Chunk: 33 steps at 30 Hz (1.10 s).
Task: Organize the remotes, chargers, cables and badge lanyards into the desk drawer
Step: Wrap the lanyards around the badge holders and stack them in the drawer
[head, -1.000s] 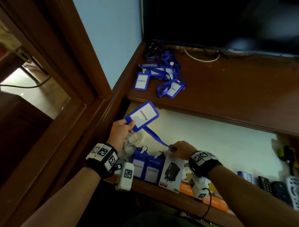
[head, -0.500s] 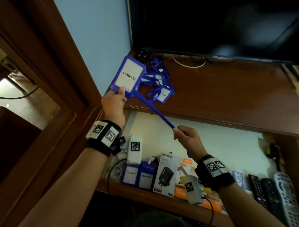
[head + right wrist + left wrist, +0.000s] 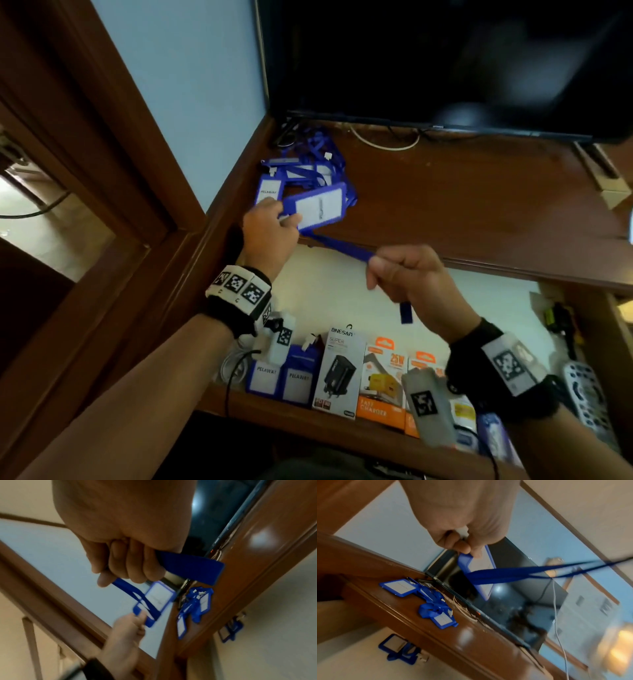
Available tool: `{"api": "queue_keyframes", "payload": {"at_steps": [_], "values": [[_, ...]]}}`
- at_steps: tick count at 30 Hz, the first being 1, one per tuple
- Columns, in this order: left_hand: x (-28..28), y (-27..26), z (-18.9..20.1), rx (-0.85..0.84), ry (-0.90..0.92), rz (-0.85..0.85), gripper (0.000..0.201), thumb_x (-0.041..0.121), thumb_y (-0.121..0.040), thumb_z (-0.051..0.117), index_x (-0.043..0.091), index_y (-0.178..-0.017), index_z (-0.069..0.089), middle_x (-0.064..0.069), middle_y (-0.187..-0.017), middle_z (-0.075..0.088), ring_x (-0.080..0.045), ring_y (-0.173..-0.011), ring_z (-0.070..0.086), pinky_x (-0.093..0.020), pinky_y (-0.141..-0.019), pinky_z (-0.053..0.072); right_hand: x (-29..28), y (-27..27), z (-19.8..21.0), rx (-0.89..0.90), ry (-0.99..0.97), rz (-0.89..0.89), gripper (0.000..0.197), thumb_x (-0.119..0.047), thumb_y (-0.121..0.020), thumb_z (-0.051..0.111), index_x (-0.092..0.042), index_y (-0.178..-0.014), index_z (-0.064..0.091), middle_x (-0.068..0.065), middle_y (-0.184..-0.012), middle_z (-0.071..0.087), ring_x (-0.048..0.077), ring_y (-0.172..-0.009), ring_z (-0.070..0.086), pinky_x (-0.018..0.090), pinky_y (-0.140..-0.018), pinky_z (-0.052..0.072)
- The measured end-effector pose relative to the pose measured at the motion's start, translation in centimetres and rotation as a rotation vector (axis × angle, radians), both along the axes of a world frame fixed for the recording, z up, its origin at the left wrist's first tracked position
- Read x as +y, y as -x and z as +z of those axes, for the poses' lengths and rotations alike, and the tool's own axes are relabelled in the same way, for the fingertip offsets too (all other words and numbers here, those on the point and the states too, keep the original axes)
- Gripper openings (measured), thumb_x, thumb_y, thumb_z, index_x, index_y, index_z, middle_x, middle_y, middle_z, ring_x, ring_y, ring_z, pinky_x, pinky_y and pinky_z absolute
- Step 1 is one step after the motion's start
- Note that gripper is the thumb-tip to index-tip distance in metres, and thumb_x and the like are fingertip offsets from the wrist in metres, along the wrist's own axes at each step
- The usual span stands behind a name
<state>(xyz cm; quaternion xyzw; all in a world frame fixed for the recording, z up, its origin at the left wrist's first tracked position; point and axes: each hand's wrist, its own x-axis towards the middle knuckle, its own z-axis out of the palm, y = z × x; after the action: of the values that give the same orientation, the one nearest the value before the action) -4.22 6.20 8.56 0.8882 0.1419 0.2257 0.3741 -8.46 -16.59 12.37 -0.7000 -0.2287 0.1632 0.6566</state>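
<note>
Already some badges (image 3: 281, 375) stand in the drawer (image 3: 342, 423); both hands pinch one lanyard (image 3: 337, 245), more lie at the desk's back corner (image 3: 301, 171).

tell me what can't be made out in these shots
- Held badge holder: its printed word is motion-blurred in the head view.
- Lanyard strap: the middle is hidden inside the right hand.
- Remotes: cut off by the right wrist and frame edge, so they can't be counted.
- Badge pile: tangled, count unclear.
</note>
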Motion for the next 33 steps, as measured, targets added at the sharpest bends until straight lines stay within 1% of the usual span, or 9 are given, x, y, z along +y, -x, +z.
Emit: {"api": "queue_keyframes", "payload": {"at_steps": [4,9,13,18,22,26,29,30,33], "values": [[-2.4,1.3,-0.6,0.263,-0.142,-0.257,0.023,0.019,-0.079,0.064,-0.003,-0.072,0.061,-0.013,-0.076,0.056,-0.029,-0.074,0.055,-0.025,-0.06,0.028,1.0,-2.2,0.5,0.074,-0.158,-0.128,0.03,-0.013,-0.095,0.048,-0.002,-0.07,0.062,-0.002,-0.047,0.029,0.01,-0.041,0.019,0.018,-0.041,0.018],[-4.8,3.4,-2.0,0.496,-0.2,-0.586,0.004,0.01,-0.087,0.062,0.005,-0.087,0.062,-0.004,-0.093,0.058,-0.021,-0.089,0.058,-0.027,-0.076,0.046,1.0,-3.9,0.0,0.071,0.041,-0.347,0.032,-0.014,-0.099,0.05,0.0,-0.075,0.065,-0.004,-0.045,0.035,0.009,-0.039,0.023,0.019,-0.038,0.022],[-4.7,3.4,-2.4,0.578,-0.155,-0.749,0.011,0.011,-0.084,0.068,0.013,-0.077,0.06,0.001,-0.084,0.055,-0.018,-0.084,0.057,-0.032,-0.076,0.049,-0.7,-4.8,-1.7,0.188,0.2,-0.442,0.032,-0.019,-0.098,0.051,-0.001,-0.078,0.067,0.002,-0.053,0.038,0.012,-0.043,0.026,0.025,-0.042,0.021],[-4.4,2.4,0.3,0.693,-0.014,-0.856,0.004,0.006,-0.086,0.064,0.008,-0.088,0.067,0.001,-0.08,0.06,-0.006,-0.064,0.053,-0.023,-0.062,0.043,-2.1,-5.2,-4.0,0.365,0.243,-0.372,0.029,-0.018,-0.098,0.052,-0.001,-0.08,0.066,0.001,-0.051,0.035,0.012,-0.042,0.022,0.025,-0.043,0.02],[-3.2,1.7,1.6,0.597,0.344,-0.921,0.019,-0.001,-0.089,0.058,0.012,-0.099,0.068,-0.015,-0.09,0.065,-0.011,-0.065,0.048,-0.019,-0.059,0.041,-3.3,-5.1,-5.2,0.507,0.166,-0.198,0.027,-0.018,-0.096,0.049,-0.007,-0.073,0.058,0.003,-0.055,0.032,0.017,-0.049,0.021,0.027,-0.047,0.017],[-3.7,1.1,2.2,0.355,0.787,-0.826,0.022,0.002,-0.088,0.054,0.012,-0.104,0.064,-0.003,-0.09,0.07,-0.017,-0.073,0.052,-0.021,-0.067,0.046,-2.9,-3.9,-5.5,0.555,-0.061,-0.087,0.019,-0.008,-0.097,0.037,-0.007,-0.084,0.05,0.002,-0.057,0.022,0.017,-0.052,0.009,0.028,-0.049,0.01],[-5.0,0.4,2.0,0.24,0.969,-0.603,0.025,-0.002,-0.093,0.046,0.012,-0.103,0.065,-0.007,-0.1,0.069,-0.032,-0.098,0.053,-0.048,-0.095,0.043,-2.4,-4.0,-5.7,0.601,-0.151,-0.062,0.028,-0.02,-0.096,0.045,-0.009,-0.072,0.053,-0.003,-0.051,0.018,0.01,-0.045,0.01,0.022,-0.043,0.01],[-5.5,0.3,1.7,0.209,0.992,-0.534,0.024,0.0,-0.094,0.046,0.012,-0.101,0.065,-0.009,-0.1,0.067,-0.03,-0.098,0.05,-0.049,-0.094,0.042,-2.2,-4.1,-5.8,0.61,-0.147,-0.066,0.03,-0.022,-0.096,0.045,-0.01,-0.07,0.053,-0.004,-0.051,0.018,0.01,-0.044,0.01,0.022,-0.043,0.009],[-6.5,-0.1,0.7,0.104,1.009,-0.329,0.021,0.002,-0.097,0.046,0.012,-0.092,0.065,-0.01,-0.086,0.059,-0.019,-0.072,0.044,-0.027,-0.067,0.037,-1.6,-4.1,-5.8,0.594,-0.07,-0.072,0.035,-0.021,-0.1,0.041,-0.011,-0.068,0.049,-0.004,-0.05,0.018,0.008,-0.041,0.011,0.021,-0.044,0.007]]}}
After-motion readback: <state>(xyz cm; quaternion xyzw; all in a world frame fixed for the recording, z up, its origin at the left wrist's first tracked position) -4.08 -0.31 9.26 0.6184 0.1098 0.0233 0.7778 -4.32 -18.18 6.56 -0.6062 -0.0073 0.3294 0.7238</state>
